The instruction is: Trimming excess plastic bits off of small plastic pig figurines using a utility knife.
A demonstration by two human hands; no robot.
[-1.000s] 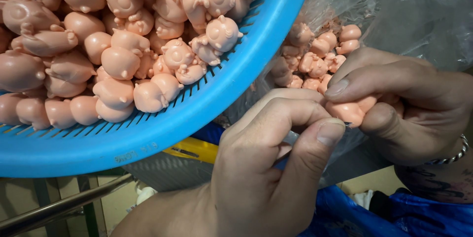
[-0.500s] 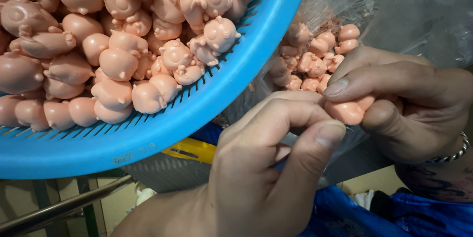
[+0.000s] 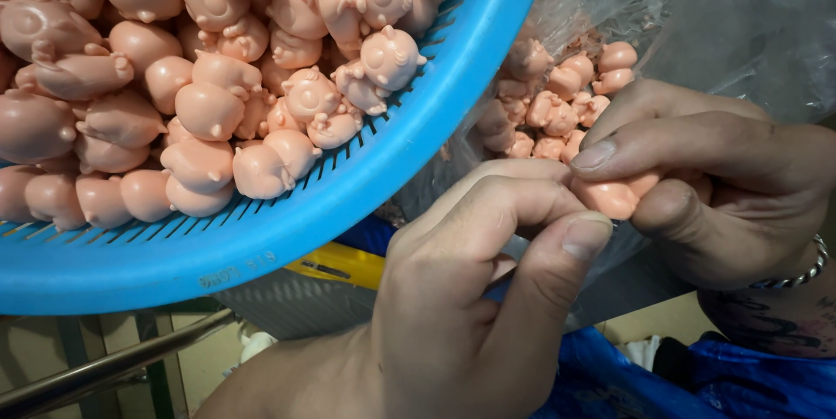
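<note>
The right hand (image 3: 723, 184) holds a pink figure (image 3: 614, 197) in a closed grip: the forefinger lies flat across its top, the thumb presses from below, and the remaining fingers curl behind it. Only the lower left part of the figure shows between the fingers; its long axis appears to run roughly left to right, but which way it faces cannot be told. The right wrist enters from the right edge and carries a metal bracelet (image 3: 797, 273).

The left hand (image 3: 475, 297) rises from the bottom edge, back toward the camera. Its thumb and bent forefinger are pinched together just left of the figure, fingertips touching or nearly touching the right hand. Whether the pinch encloses anything cannot be told.

Directly behind both hands, a clear bag (image 3: 714, 27) holds more pink figures (image 3: 566, 97) in a loose heap. To the upper left, a blue basket (image 3: 348, 201) with a slotted wall is filled with the same figures (image 3: 209, 79), lying in all directions. Below its rim, a yellow part (image 3: 344, 264) and a metal bar (image 3: 104, 367) are visible. Blue cloth (image 3: 766, 384) lies at the lower right.
</note>
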